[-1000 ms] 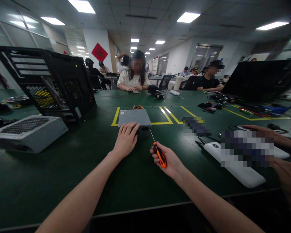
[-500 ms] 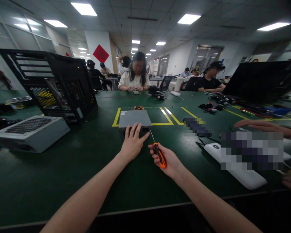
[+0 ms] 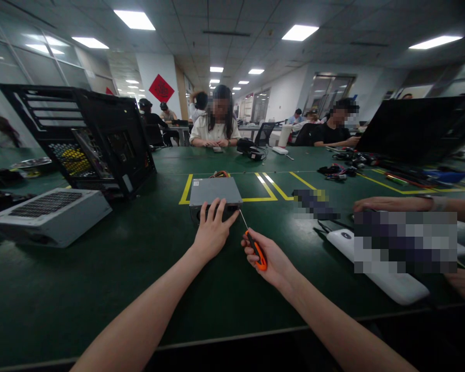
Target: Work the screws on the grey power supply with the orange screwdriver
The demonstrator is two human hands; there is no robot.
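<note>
A grey computer power supply unit (image 3: 216,191) lies on the green table in front of me, with coloured wires emerging behind it. My left hand (image 3: 212,231) rests on its near edge, fingers spread over the top and front, thumb towards the right corner. In my right hand (image 3: 273,258) is a screwdriver (image 3: 260,253) with an orange and black handle, fingers closed around it. Its thin shaft slants up and left to the lower right corner of the unit's near face. Whether the tip sits in a screw is too small to tell.
A black computer case (image 3: 101,139) and a second power supply (image 3: 50,212) stand at left. At right are a white power strip (image 3: 391,279), cables (image 3: 337,173), a monitor (image 3: 414,132) and a neighbour's hands (image 3: 391,204). Another person (image 3: 215,124) sits opposite.
My right hand and the screwdriver handle have shifted slightly right and down. My left hand stays on the power supply. The neighbour's upper hand has moved left.
</note>
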